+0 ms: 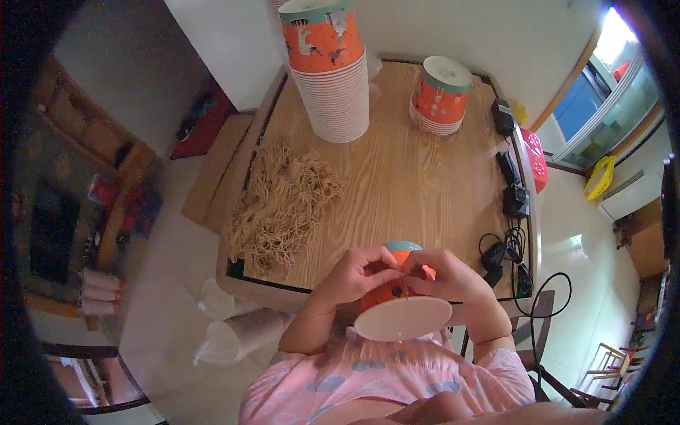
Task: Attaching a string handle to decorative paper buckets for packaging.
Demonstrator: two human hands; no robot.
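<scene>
Both hands, left (352,275) & right (449,275), pinch thin string on round orange paper cup (397,301) w/ white base.

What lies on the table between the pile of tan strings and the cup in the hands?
Head view: only bare wooden tabletop between the string pile and the held orange paper cup.

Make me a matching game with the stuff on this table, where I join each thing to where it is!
Things:
1. tall stack of cups
2. short stack of cups
3. pile of strings
4. cup

Places:
A. on the left part of the table
B. between the left hand and right hand
C. at the far edge, in the middle
D. at the far right corner

Pairs: 1-C, 2-D, 3-A, 4-B
</scene>
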